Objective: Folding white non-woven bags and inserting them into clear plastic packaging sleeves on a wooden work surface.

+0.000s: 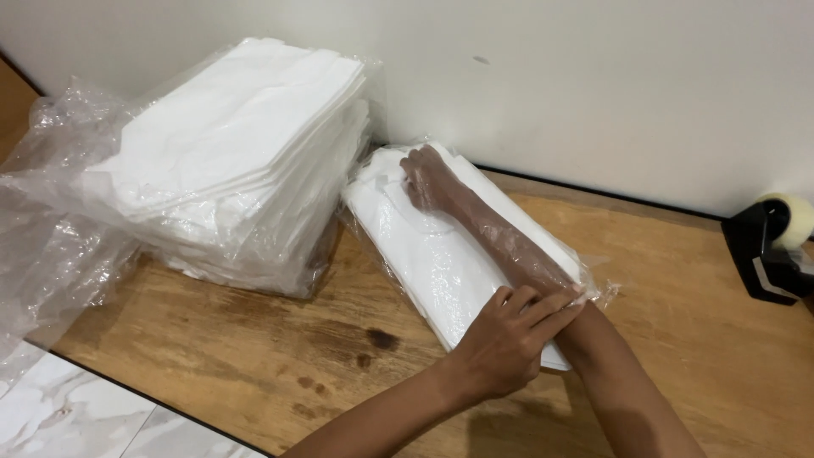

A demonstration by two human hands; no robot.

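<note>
Right hand [424, 180]: pushed deep inside the clear plastic bag [441, 263], fingers laid flat on the folded white cloth [424, 254]; nothing is pinched.
Left hand [509, 335]: pressed at the bag's open end, fingers spread over the plastic beside the right forearm.
Bagged cloth: laid flat on the wooden tabletop [254, 339], just beside the wall.
Stack of white cloths [229, 153]: wrapped in loose plastic, placed to the left, near the bag.
Tape dispenser [772, 246]: seen at the far right, well apart.

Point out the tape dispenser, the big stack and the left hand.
Tape dispenser [767, 250]: head view, black body.
Big stack [229, 127]: head view, top sheet.
Left hand [504, 339]: head view, back of hand.
</note>
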